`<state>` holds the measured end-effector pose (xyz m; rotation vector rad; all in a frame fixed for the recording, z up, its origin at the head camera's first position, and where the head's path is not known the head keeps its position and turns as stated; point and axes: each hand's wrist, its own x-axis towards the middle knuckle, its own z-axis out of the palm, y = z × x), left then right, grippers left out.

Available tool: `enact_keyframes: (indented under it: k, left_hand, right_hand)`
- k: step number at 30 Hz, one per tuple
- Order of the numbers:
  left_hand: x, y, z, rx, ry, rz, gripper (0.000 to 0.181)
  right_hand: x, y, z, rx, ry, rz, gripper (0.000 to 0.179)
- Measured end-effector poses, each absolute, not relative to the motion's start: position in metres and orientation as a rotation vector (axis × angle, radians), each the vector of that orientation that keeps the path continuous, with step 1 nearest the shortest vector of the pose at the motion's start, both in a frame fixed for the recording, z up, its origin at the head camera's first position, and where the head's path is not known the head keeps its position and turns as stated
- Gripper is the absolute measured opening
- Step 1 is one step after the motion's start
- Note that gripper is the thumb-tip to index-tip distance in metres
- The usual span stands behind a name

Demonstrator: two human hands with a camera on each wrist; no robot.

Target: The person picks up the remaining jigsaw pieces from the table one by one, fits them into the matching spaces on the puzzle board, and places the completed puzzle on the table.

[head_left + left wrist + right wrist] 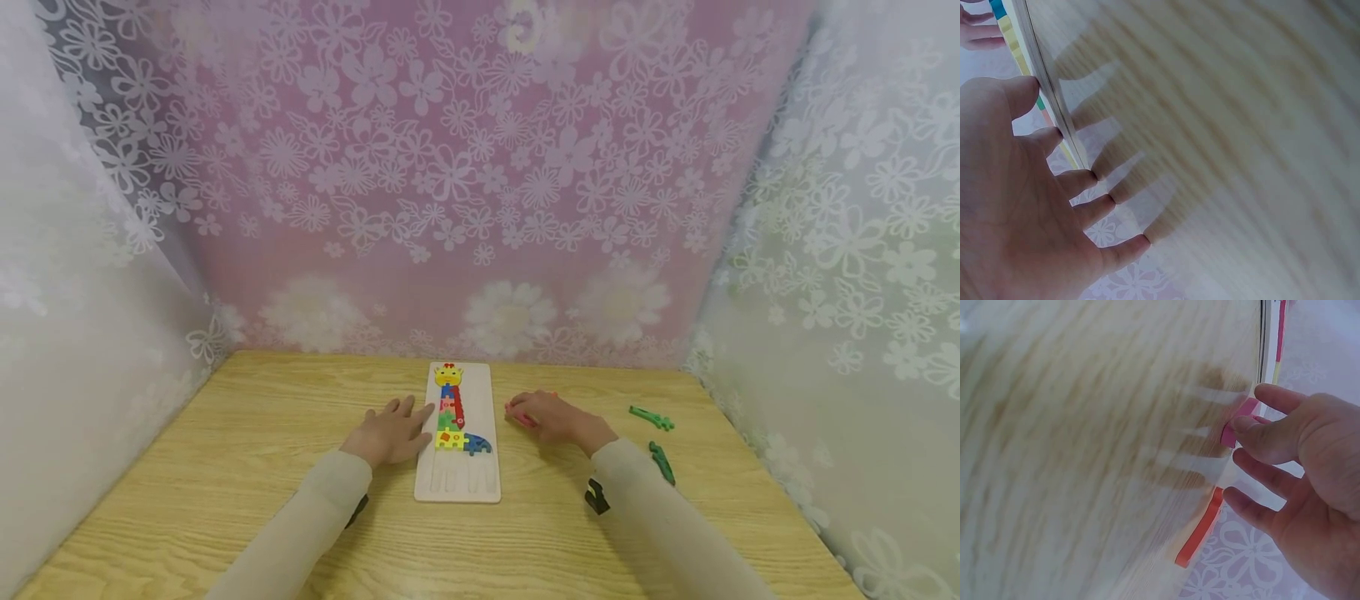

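Observation:
A pale wooden puzzle board (480, 392) lies in the middle of the table, holding a giraffe picture made of coloured pieces. Its yellow giraffe head (448, 377) is at the far end, and bare slots show at the near end. My left hand (392, 432) rests at the board's left edge, fingers spread, with the thumb and fingertips against board and table in the left wrist view. To the right of the board, my right hand (551, 417) pinches a pink puzzle piece (1239, 423) between thumb and fingers, low over the table.
An orange piece (1200, 528) lies just beyond my right hand. Two green pieces, a lighter one (651, 417) and a darker one (662, 463), lie farther right, the darker beside my right sleeve. Flowered curtains (480, 208) enclose the table on three sides.

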<state>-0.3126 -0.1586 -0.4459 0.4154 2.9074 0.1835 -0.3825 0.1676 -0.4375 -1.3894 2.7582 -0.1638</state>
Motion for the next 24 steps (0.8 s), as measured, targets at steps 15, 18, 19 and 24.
enact_keyframes:
  k: [15, 18, 19, 24]
  left_hand:
    - [-0.31, -0.158, -0.444, 0.416, 2.91, 0.199, 0.062]
    - [-0.31, -0.158, -0.443, 0.417, 2.911, 0.196, 0.062]
    - [-0.31, -0.158, -0.443, 0.418, 2.912, 0.198, 0.062]
    - [-0.31, -0.158, -0.443, 0.414, 2.909, 0.201, 0.062]
  right_hand:
    - [-0.38, 0.168, -0.436, -1.415, 2.792, -0.138, 0.015]
    - [-0.377, 0.168, -0.436, -1.336, 2.808, -0.143, 0.016]
    - [-0.376, 0.169, -0.436, -1.309, 2.815, -0.145, 0.015]
    - [-0.37, 0.169, -0.439, -1.315, 2.865, -0.16, 0.009]
